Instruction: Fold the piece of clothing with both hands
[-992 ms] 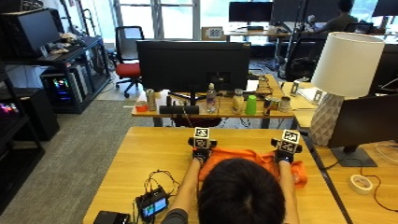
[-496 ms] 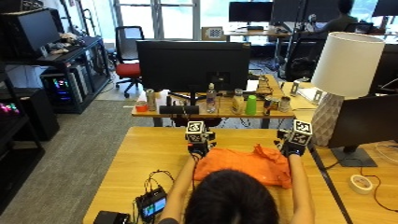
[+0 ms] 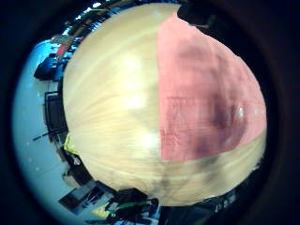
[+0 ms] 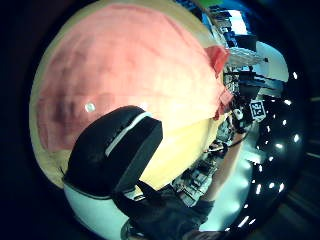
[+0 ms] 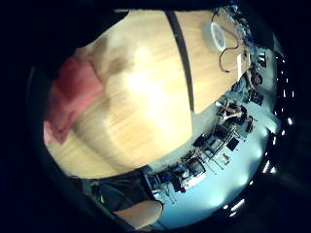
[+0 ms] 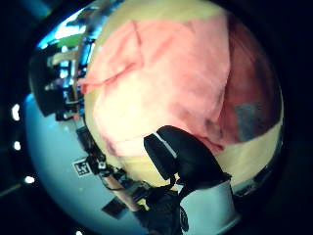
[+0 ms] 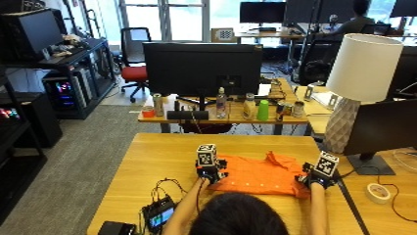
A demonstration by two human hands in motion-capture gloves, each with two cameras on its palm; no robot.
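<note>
Table (image 7: pixel 156 161): wooden top; the garment lies flat on it between the two hands, straight ahead of the person.
Garment (image 7: pixel 261 178): orange cloth spread wide, one bunched flap poking up at its far edge, beyond both sets of fingers.
Left hand (image 7: pixel 210 175): at the cloth's left edge. In its thumb-side palm view the thumb (image 4: pixel 112 150) lies over the cloth's border, but whether the fingers pinch it I cannot tell.
Right hand (image 7: pixel 314 180): at the cloth's right edge; its thumb (image 6: pixel 183 156) sits at the hem. Grip also not clear.
Step in hand: likely the end of spreading and smoothing, or taking hold of both side edges ahead of a fold.
Next move: probably calls for both hands lifting their edges together and carrying them across evenly, so the hem lines meet.
Containers: bottles and cans stand on the far desk (image 7: pixel 215 115), well beyond the fingers; contents not visible.
</note>
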